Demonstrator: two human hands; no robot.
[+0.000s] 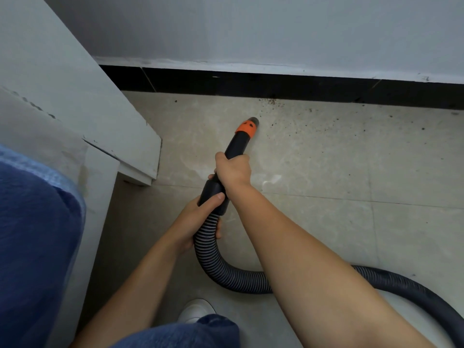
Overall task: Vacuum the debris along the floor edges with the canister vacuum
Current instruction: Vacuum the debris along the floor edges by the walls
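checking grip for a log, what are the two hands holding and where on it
Both hold the black vacuum wand with the orange collar: the right hand grips its upper shaft, and the left hand grips the cuff where the ribbed grey hose joins.

The floor (326, 172) is pale stone-look tile, smooth with a dull sheen, speckled with dry brown debris (273, 104) at its far edge. The skirting (251, 84) there is glossy black tile under a matt painted wall (251, 28). The nozzle (238, 144) looks like matt black plastic with an orange plastic collar (247, 128); the hose (221, 267) is ribbed grey plastic.
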